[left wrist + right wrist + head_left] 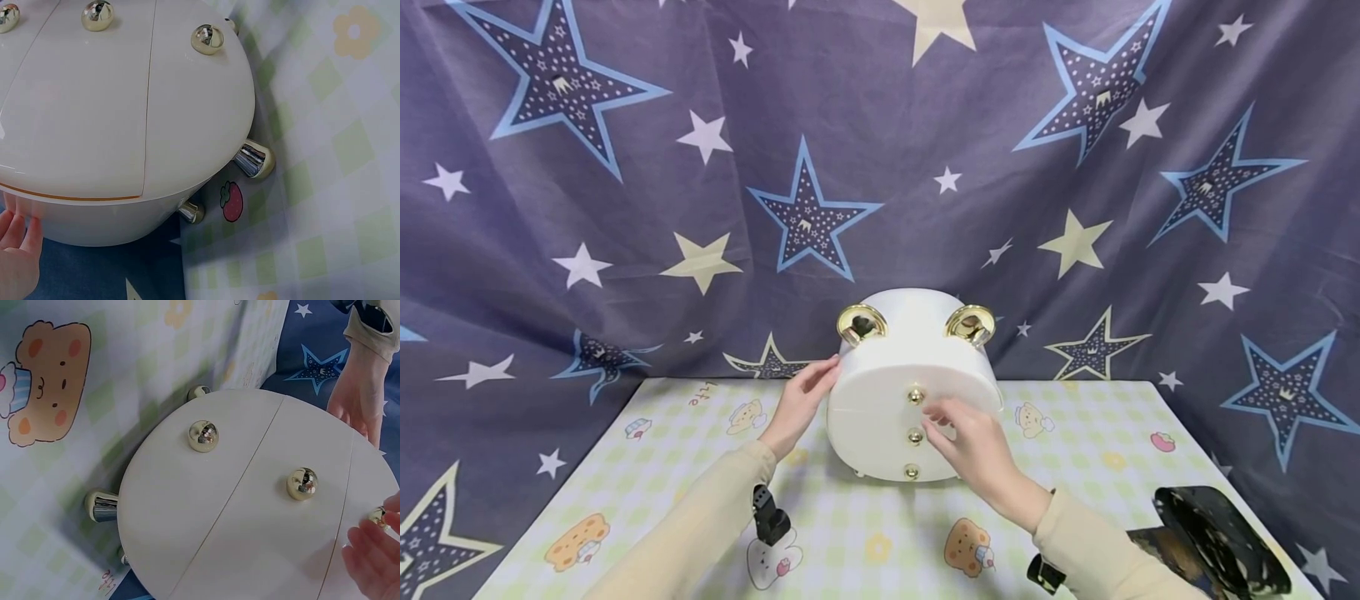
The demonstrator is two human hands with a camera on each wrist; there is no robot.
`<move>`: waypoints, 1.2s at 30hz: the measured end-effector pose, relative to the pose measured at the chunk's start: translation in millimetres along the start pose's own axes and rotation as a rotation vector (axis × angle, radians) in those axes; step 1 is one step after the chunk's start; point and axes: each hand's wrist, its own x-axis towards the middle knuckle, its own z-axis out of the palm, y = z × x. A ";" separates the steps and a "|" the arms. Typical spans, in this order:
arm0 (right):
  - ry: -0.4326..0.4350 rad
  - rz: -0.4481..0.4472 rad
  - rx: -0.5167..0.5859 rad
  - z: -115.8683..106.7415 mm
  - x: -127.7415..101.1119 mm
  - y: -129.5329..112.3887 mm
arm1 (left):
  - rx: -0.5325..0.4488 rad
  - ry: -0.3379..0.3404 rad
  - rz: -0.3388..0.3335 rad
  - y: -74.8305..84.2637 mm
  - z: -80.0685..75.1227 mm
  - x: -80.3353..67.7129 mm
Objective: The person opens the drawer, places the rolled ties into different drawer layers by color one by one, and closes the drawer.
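A white rounded box (880,400) with two gold ears (861,322) stands on the checked tablecloth (662,467). Its front has three gold knobs in a column, each on a drawer front. My left hand (801,400) lies with straight fingers against the box's left side; its fingertips (15,240) touch the rim. My right hand (970,442) is at the front, with its fingertips (369,544) beside the top knob (915,396). The right wrist view shows fingers on both sides of that knob (377,515), but not whether they pinch it. The middle knob (302,484) and bottom knob (203,435) are untouched.
The box stands on short gold feet (253,159) near the table's back edge. A dark patterned object (1217,533) lies at the front right. A star-printed curtain (805,167) hangs behind the table. Cartoon bears and flowers are printed on the cloth.
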 end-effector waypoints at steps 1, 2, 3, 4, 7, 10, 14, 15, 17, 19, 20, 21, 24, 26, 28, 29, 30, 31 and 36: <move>-0.001 -0.001 -0.001 0.2 -0.5 0.0 | -0.001 0.001 0.004 -0.4 0.0 -0.1; -0.003 0.000 -0.002 0.4 -1.0 -0.1 | 0.001 0.002 0.007 -0.9 -0.1 -0.3; -0.006 0.003 -0.003 0.5 -1.7 -0.1 | 0.002 0.002 0.011 -1.1 0.0 -0.5; -0.009 0.005 -0.004 0.8 -2.2 -0.2 | 0.001 0.002 0.014 -1.2 0.1 -0.7; -0.023 0.023 -0.008 1.4 -4.1 -1.0 | -0.005 0.005 0.010 0.9 0.4 -1.9; -0.042 0.050 -0.007 2.3 -6.1 -1.9 | -0.004 0.003 0.002 8.3 1.7 -5.3; -0.063 0.076 -0.003 4.2 -8.7 -2.5 | 0.000 0.001 -0.003 15.9 3.4 -9.0; -0.066 0.078 -0.006 5.0 -9.4 -2.4 | 0.000 0.001 -0.005 16.3 3.5 -9.3; -0.072 0.082 -0.008 6.6 -10.6 -2.0 | -0.004 0.004 -0.007 12.1 2.6 -7.1; -0.078 0.087 -0.012 7.9 -11.7 -1.6 | -0.008 0.006 -0.004 7.3 1.9 -4.7; -0.080 0.090 -0.013 8.4 -12.1 -1.4 | -0.010 0.008 0.001 4.9 1.7 -3.7; -0.083 0.095 -0.016 8.7 -12.5 -1.3 | -0.010 0.009 0.005 2.5 1.5 -2.7; -0.095 0.110 -0.023 9.3 -13.1 -1.1 | -0.011 0.015 0.018 -1.6 1.3 -1.2; -0.110 0.119 -0.026 9.7 -13.6 -1.0 | -0.010 0.020 0.023 -2.3 1.2 -1.2; -0.126 0.127 -0.024 10.1 -14.1 -1.1 | -0.009 0.022 0.013 0.6 1.4 -2.3; -0.132 0.130 -0.020 10.4 -14.4 -1.1 | -0.009 0.024 0.007 3.8 1.9 -3.9; -0.138 0.133 -0.016 10.7 -14.6 -1.1 | -0.009 0.023 0.004 7.2 2.5 -5.7; -0.144 0.135 -0.014 11.1 -14.9 -1.0 | -0.009 0.025 -0.001 10.6 3.2 -7.4; -0.160 0.140 -0.016 13.7 -16.6 -0.5 | -0.007 0.029 -0.016 20.0 5.5 -12.8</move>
